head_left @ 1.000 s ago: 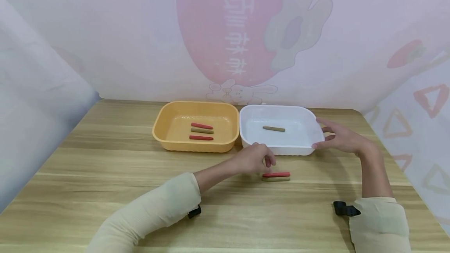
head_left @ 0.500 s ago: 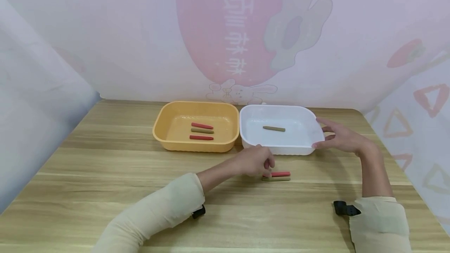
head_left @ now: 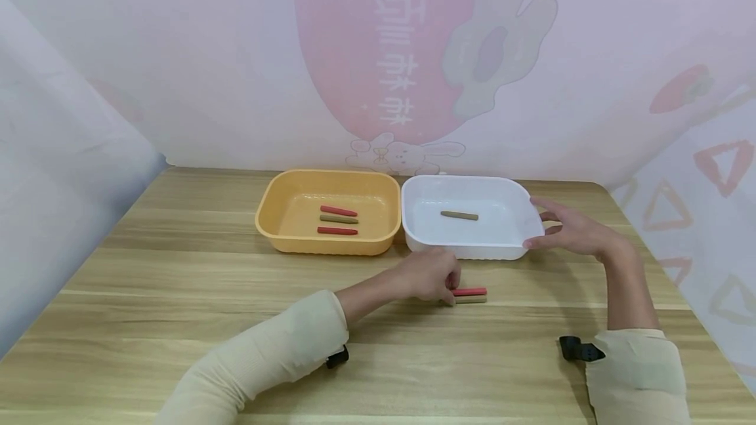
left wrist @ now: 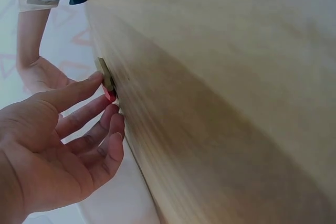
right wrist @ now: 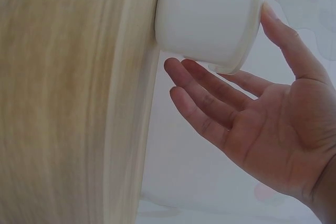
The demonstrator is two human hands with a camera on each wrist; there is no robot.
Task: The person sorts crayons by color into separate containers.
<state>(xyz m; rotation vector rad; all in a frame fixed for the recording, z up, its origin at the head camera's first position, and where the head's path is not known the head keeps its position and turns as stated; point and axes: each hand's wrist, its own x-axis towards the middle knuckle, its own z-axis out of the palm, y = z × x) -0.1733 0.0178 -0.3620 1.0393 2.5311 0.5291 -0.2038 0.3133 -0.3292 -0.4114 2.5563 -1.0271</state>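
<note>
In the head view, a red crayon (head_left: 472,292) and an olive crayon (head_left: 472,300) lie side by side on the table (head_left: 413,359). My left hand (head_left: 428,275) pinches the left ends of this pair, hiding those ends. The left wrist view has the thumb against the olive crayon (left wrist: 105,74) and the index finger near the red crayon (left wrist: 109,95). My right hand (head_left: 571,231) touches the right end of a white plastic basin (head_left: 472,252) with extended fingers. Its thumb meets the rim in the right wrist view. One olive crayon (head_left: 459,215) lies inside that basin.
Left of the white basin stands a yellow basin (head_left: 327,246), almost against it. Two red crayons and one olive crayon (head_left: 339,219) lie in it. Behind the table rises a printed cloth backdrop (head_left: 236,71).
My left hand has moved slightly toward me and down onto the pair of crayons, its thumb and fingers closing at their left ends. My right hand stays at the white basin.
</note>
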